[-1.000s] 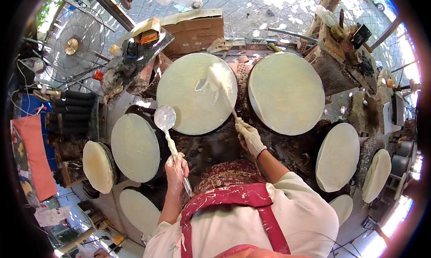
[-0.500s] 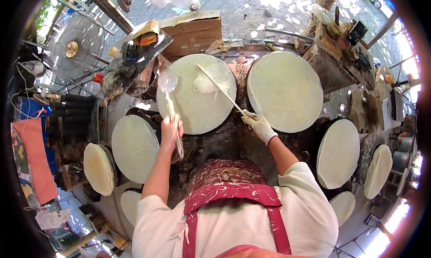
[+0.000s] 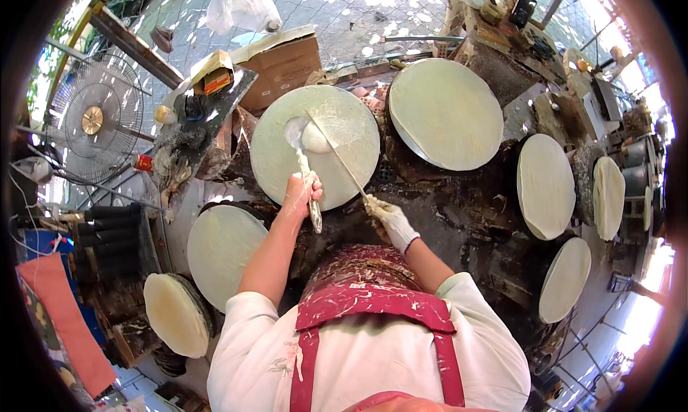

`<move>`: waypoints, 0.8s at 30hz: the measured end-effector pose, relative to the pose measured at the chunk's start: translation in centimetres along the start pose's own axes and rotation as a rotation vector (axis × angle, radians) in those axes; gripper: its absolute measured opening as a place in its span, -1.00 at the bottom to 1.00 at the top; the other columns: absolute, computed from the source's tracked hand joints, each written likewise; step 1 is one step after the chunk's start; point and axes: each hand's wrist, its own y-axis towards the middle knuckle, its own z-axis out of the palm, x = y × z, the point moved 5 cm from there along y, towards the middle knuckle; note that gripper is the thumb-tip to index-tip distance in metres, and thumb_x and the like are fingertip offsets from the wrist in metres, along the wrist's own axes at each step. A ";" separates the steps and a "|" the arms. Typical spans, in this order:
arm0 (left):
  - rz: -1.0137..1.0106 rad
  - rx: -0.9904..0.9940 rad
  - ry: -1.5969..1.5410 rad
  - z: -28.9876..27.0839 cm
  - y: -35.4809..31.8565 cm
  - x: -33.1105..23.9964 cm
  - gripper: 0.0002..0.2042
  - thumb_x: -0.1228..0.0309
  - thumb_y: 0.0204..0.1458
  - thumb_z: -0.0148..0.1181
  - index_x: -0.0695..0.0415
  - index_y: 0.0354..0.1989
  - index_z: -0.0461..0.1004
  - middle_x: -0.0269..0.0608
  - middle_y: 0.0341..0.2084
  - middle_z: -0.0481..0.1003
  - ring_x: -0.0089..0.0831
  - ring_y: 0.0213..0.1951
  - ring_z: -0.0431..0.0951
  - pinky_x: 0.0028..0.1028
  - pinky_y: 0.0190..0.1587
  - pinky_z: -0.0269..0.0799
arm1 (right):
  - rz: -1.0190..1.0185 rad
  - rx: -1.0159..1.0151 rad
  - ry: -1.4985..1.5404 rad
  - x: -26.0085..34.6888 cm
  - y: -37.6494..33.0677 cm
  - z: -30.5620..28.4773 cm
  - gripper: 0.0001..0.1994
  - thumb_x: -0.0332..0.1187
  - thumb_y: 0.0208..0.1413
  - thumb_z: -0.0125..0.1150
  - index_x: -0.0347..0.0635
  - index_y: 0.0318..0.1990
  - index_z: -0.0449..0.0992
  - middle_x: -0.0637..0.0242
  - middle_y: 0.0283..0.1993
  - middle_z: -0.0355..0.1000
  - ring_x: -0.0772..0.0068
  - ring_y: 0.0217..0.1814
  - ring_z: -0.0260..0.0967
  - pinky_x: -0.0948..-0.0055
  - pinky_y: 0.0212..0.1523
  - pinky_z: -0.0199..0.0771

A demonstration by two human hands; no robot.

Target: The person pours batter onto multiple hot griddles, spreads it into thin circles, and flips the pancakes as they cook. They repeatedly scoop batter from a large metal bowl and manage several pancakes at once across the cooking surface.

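My bare left hand [image 3: 301, 194] grips a long metal ladle [image 3: 296, 134] whose bowl lies over a blob of white batter on the round griddle [image 3: 342, 157] straight ahead. My right hand [image 3: 388, 217], in a white glove, holds a thin stick [image 3: 338, 156] that reaches up and left to the batter blob near the ladle's bowl. Pale batter film covers the griddle. I wear a stained red apron over a white shirt.
Several more round pale griddles ring me: one at upper right [image 3: 446, 112], others at right [image 3: 546, 185] and lower right [image 3: 565, 279], two at lower left [image 3: 222, 243]. A standing fan [image 3: 92, 120], a cardboard box [image 3: 287, 59] and cluttered benches lie beyond.
My left hand has swung the ladle up from my left side onto the middle griddle. The stick in my right hand has stayed angled over that griddle.
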 end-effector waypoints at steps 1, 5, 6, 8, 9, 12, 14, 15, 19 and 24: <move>-0.011 -0.004 -0.058 -0.6 -0.8 0.2 -0.82 0.55 0.19 -0.09 0.21 -0.49 0.29 -0.28 -0.65 0.30 -0.55 -0.72 0.22 -0.56 -0.71 0.15 | -0.019 -0.017 0.000 0.0 -0.3 0.3 -0.69 -0.23 0.22 0.23 0.01 0.10 0.51 0.64 -0.41 0.42 0.81 -0.61 0.17 0.72 -0.67 0.09; -0.101 -0.007 -0.244 -1.5 -1.6 1.4 -0.90 0.57 0.18 -0.07 0.20 -0.40 0.25 -0.30 -0.61 0.28 -0.59 -0.69 0.20 -0.59 -0.68 0.15 | -0.075 -0.126 -0.040 -2.3 0.1 1.1 -0.79 -0.16 0.18 0.26 0.05 -0.10 0.57 0.66 -0.47 0.40 0.79 -0.67 0.13 0.70 -0.70 0.04; -0.127 -0.015 -0.295 -1.3 -1.7 1.6 -0.92 0.57 0.18 -0.07 0.20 -0.38 0.25 -0.31 -0.60 0.27 -0.61 -0.69 0.19 -0.60 -0.68 0.14 | -0.036 -0.093 -0.049 -2.6 -0.2 2.7 -0.80 -0.15 0.18 0.27 0.06 -0.12 0.57 0.67 -0.50 0.38 0.79 -0.68 0.12 0.68 -0.71 0.04; -0.115 -0.006 -0.374 -1.2 -0.9 2.3 -0.93 0.56 0.18 -0.06 0.15 -0.30 0.19 -0.30 -0.57 0.26 -0.56 -0.66 0.24 -0.56 -0.64 0.20 | 0.044 0.028 0.044 -3.1 -1.0 5.7 -0.81 -0.15 0.17 0.28 0.10 -0.12 0.57 0.68 -0.56 0.31 0.77 -0.68 0.14 0.66 -0.72 0.03; -0.162 0.056 -0.551 -1.4 -0.6 2.3 -0.94 0.59 0.16 -0.05 0.18 -0.26 0.22 -0.30 -0.56 0.26 -0.56 -0.64 0.25 -0.56 -0.62 0.22 | 0.090 0.021 -0.032 -2.9 -1.1 5.8 -0.81 -0.13 0.20 0.23 0.10 -0.12 0.56 0.66 -0.58 0.29 0.77 -0.71 0.10 0.66 -0.74 0.00; 0.066 0.307 -0.431 -3.0 -4.6 -2.3 -0.98 0.59 0.18 -0.03 0.24 -0.27 0.27 -0.25 -0.49 0.31 -0.58 -0.57 0.28 -0.60 -0.55 0.29 | -0.014 -0.075 -0.087 -0.7 -2.0 3.3 -0.81 -0.09 0.22 0.19 0.09 -0.16 0.55 0.61 -0.60 0.29 0.74 -0.72 0.09 0.62 -0.76 0.01; 0.151 0.718 -0.707 -7.6 -4.6 -1.2 -0.95 0.58 0.17 0.00 0.26 -0.22 0.31 -0.27 -0.46 0.33 -0.65 -0.55 0.33 -0.60 -0.52 0.33 | -0.279 -0.150 -0.133 -0.3 -1.5 1.4 -0.74 -0.07 0.20 0.21 0.01 -0.13 0.57 0.51 -0.48 0.42 0.65 -0.63 0.23 0.55 -0.64 0.21; 0.047 0.694 -0.702 -7.5 -5.7 -0.6 -0.90 0.49 0.24 -0.05 0.26 -0.18 0.31 -0.38 -0.58 0.28 -0.69 -0.68 0.25 -0.58 -0.56 0.31 | -0.462 -0.197 -0.345 -0.5 -1.8 1.1 -0.68 -0.06 0.18 0.22 -0.05 -0.07 0.58 0.40 -0.31 0.50 0.56 -0.38 0.36 0.48 -0.36 0.35; -0.176 0.470 -0.683 -5.2 -10.2 -2.1 -0.72 0.32 0.36 -0.24 0.34 -0.05 0.25 -0.52 -0.72 0.13 -0.73 -0.87 0.11 -0.58 -0.72 0.05 | -0.392 -0.069 -0.665 -2.5 -4.9 2.0 -0.59 -0.16 0.13 0.28 -0.09 0.10 0.53 0.26 0.05 0.55 0.50 0.05 0.43 0.50 0.17 0.32; -0.300 0.564 -0.616 6.3 -14.9 -0.1 -0.69 0.36 0.36 -0.27 0.45 -0.02 0.20 -0.35 -0.61 0.20 -0.67 -0.84 0.19 -0.60 -0.76 -0.07 | -0.455 -0.147 -0.307 -8.2 -9.1 -14.8 -0.67 -0.45 0.18 0.23 -0.37 0.08 0.48 0.35 0.06 0.49 0.66 0.01 0.37 0.61 0.07 0.39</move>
